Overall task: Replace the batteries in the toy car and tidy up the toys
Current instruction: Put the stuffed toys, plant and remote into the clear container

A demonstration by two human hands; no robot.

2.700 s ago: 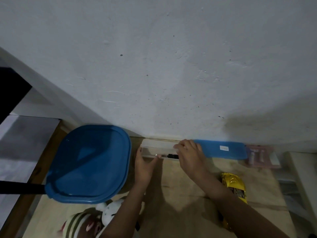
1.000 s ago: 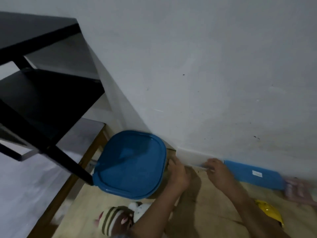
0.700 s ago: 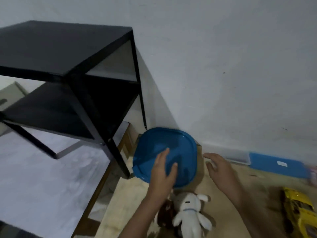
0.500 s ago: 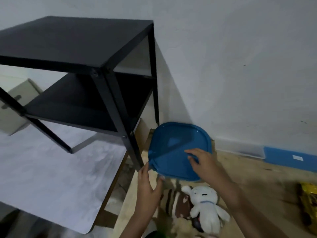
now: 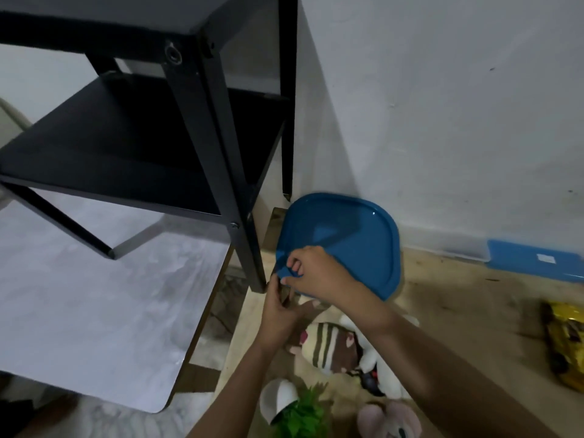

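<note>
A large blue lid [image 5: 347, 238] covers a container against the white wall. My right hand [image 5: 313, 273] grips the lid's near-left corner, fingers curled over its rim. My left hand [image 5: 278, 305] holds the container's side just below that corner. Several plush toys lie in front of it: a striped one [image 5: 331, 346], a white one [image 5: 388, 377] and a pink one [image 5: 388, 418]. The yellow toy car [image 5: 565, 339] lies at the right edge, blurred.
A black two-shelf metal table [image 5: 151, 128] stands close on the left, its leg beside the blue lid. A small clear box with its blue lid [image 5: 537, 259] lies along the wall at right. A green plant in a white pot [image 5: 294, 409] sits near my left arm.
My view swung left from the small clear box to the large container. Both hands left the small box and moved to the blue lid's near-left corner, where they now grip.
</note>
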